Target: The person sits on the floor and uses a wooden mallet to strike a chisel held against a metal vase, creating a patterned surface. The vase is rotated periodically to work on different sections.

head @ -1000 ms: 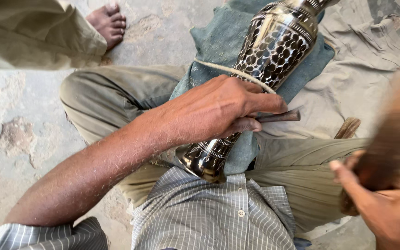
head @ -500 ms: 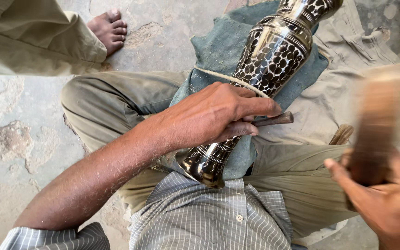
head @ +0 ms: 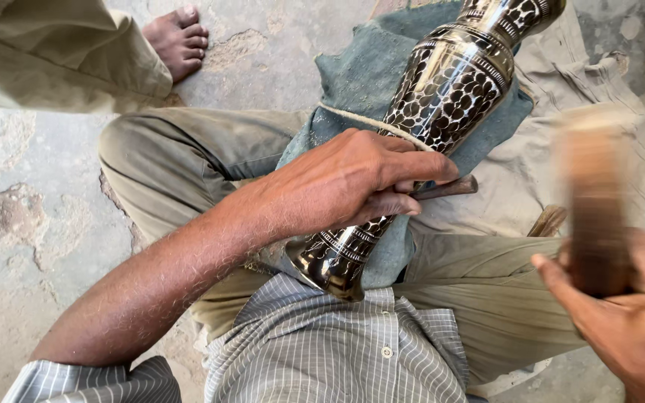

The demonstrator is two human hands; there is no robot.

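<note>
A tall dark metal vase (head: 449,82) with a shiny engraved pattern lies slanted across my lap, its foot against my striped shirt (head: 337,351). My left hand (head: 352,183) rests on the vase's narrow waist and pinches a thin brown chisel (head: 449,186) against the metal. My right hand (head: 621,321) at the lower right grips a wooden mallet (head: 595,198), which stands upright and is blurred with motion, off to the right of the vase.
A blue-green cloth (head: 363,82) pads the vase on my crossed legs. A second wooden handle (head: 548,222) pokes out by my right knee. Another person's bare foot (head: 181,39) and trouser leg sit at the upper left on the cracked concrete floor (head: 24,224).
The mallet in my right hand has swung from a tilt at the far right to upright and a little nearer the vase. My left hand and the chisel have stayed put.
</note>
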